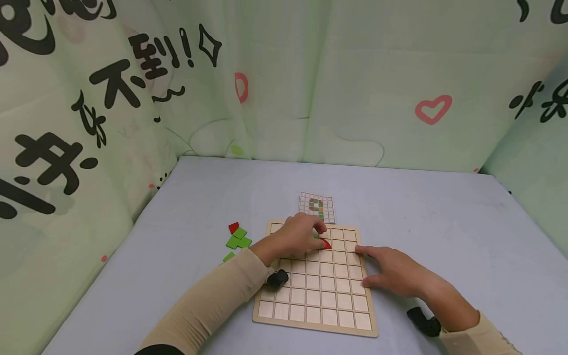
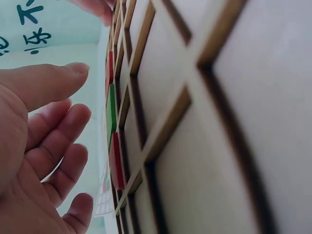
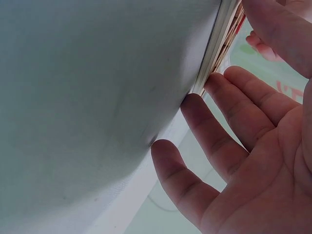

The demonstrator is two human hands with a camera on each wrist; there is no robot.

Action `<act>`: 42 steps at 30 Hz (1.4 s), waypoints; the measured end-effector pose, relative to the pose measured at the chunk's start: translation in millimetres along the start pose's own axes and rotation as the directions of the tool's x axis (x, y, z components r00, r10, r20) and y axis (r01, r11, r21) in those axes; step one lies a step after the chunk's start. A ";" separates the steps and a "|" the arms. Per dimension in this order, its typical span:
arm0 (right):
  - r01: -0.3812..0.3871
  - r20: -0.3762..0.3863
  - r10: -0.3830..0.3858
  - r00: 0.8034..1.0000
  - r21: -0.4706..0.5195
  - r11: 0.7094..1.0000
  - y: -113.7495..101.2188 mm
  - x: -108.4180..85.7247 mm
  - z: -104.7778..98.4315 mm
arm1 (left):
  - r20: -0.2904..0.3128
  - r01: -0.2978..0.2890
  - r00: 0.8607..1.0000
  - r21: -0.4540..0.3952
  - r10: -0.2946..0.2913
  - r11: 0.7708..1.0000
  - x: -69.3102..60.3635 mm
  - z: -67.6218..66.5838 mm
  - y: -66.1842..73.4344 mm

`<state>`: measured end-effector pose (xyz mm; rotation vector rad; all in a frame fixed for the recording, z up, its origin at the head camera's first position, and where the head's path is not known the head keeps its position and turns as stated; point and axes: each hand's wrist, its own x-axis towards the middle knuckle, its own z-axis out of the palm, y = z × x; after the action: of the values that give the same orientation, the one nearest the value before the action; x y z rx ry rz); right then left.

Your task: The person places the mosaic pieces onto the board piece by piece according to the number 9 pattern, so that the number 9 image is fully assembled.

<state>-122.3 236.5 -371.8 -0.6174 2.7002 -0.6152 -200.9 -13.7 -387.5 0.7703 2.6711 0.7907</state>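
A wooden grid board lies flat with rows of square cells. Over its upper part reaches my left hand, close to a red rounded piece. From the left wrist, that hand's loosely bent fingers and thumb hold nothing visible. Beside them, a green piece sits in the grid between two red pieces, the nearer red piece standing slightly proud. My right hand rests with spread fingers at the board's right edge; its fingertips touch the edge and the tabletop.
Behind the board lies a printed pattern card with a red, green and orange figure. Loose green pieces and one red piece lie left of the board on the white table. Printed curtains surround the table's back and sides.
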 end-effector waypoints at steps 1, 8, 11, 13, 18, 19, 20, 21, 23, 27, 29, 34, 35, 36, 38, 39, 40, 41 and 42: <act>-0.001 -0.001 0.001 1.000 -0.001 1.000 0.2 -0.2 0.0 | -0.003 0.000 1.000 -0.015 0.000 1.000 -0.4 -0.9 -0.2; -0.011 0.008 0.011 1.000 0.009 1.000 -0.8 0.8 0.2 | -0.030 -0.024 0.999 -0.108 0.021 0.994 -4.8 -10.2 -6.1; -0.028 0.012 0.028 1.000 0.012 1.000 -2.3 1.2 1.0 | -0.037 -0.048 0.998 -0.150 0.043 0.987 -8.6 -15.7 -9.3; -0.030 0.013 0.030 0.999 0.008 1.000 -2.9 1.3 1.3 | -0.042 -0.055 0.998 -0.178 0.048 0.983 -12.0 -18.9 -11.8; -0.028 0.009 0.028 1.000 0.005 1.000 -3.7 1.3 1.1 | -0.065 -0.048 0.997 -0.240 0.034 0.970 -22.1 -26.8 -17.0; -0.028 0.009 0.028 1.000 0.005 1.000 -3.7 1.3 1.0 | -0.070 -0.046 0.997 -0.250 0.029 0.967 -24.1 -28.2 -18.1; -0.029 0.009 0.029 1.000 0.004 1.000 -3.7 1.3 1.0 | -0.075 -0.043 0.997 -0.256 0.024 0.966 -26.1 -29.5 -19.1; -0.030 0.009 0.030 1.000 0.005 1.000 -3.8 1.3 0.9 | -0.081 -0.040 0.997 -0.260 0.020 0.965 -27.9 -30.7 -20.4; -0.036 0.011 0.036 0.999 0.007 0.999 -4.0 1.3 1.0 | -0.093 -0.037 0.996 -0.269 0.012 0.962 -31.3 -32.6 -23.1; -0.045 0.015 0.044 0.999 0.012 0.999 -4.3 1.5 1.2 | -0.123 -0.034 0.992 -0.287 -0.002 0.957 -38.0 -35.9 -28.1; -0.046 0.016 0.046 0.999 0.012 0.999 -4.2 1.6 1.3 | -0.135 -0.028 0.991 -0.300 -0.013 0.954 -41.3 -37.7 -29.8; -0.050 0.018 0.050 0.999 0.016 0.999 -4.5 1.4 1.7 | -0.162 -0.013 0.986 -0.323 -0.042 0.946 -48.6 -41.6 -34.8; -0.051 0.018 0.051 0.999 0.016 0.999 -4.5 1.4 1.7 | -0.167 -0.010 0.985 -0.327 -0.047 0.945 -50.0 -42.2 -36.2; -0.052 0.018 0.052 0.999 0.015 0.999 -4.5 1.3 1.8 | -0.173 -0.009 0.984 -0.333 -0.052 0.943 -51.5 -42.8 -37.6; -0.052 0.018 0.051 0.999 0.014 0.999 -4.3 1.1 1.7 | -0.183 -0.006 0.981 -0.342 -0.061 0.940 -54.4 -44.4 -40.8; -0.051 0.019 0.051 0.999 0.014 0.999 -4.2 1.0 1.7 | -0.186 -0.005 0.980 -0.346 -0.064 0.938 -56.1 -45.4 -42.2; -0.050 0.018 0.050 0.999 0.013 0.999 -4.1 1.0 1.7 | -0.189 -0.002 0.980 -0.349 -0.068 0.937 -58.1 -46.6 -43.5; -0.049 0.018 0.049 0.999 0.012 0.999 -3.9 0.9 1.7 | -0.191 -0.001 0.979 -0.352 -0.071 0.936 -59.9 -47.9 -44.8; -0.047 0.017 0.046 0.999 0.011 0.999 -3.7 0.8 1.6 | -0.194 0.000 0.978 -0.354 -0.074 0.935 -61.7 -49.1 -46.3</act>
<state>-121.1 232.6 -371.6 -0.5527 2.6861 -0.6103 -187.4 -102.0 -368.0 0.5710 2.5903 1.3580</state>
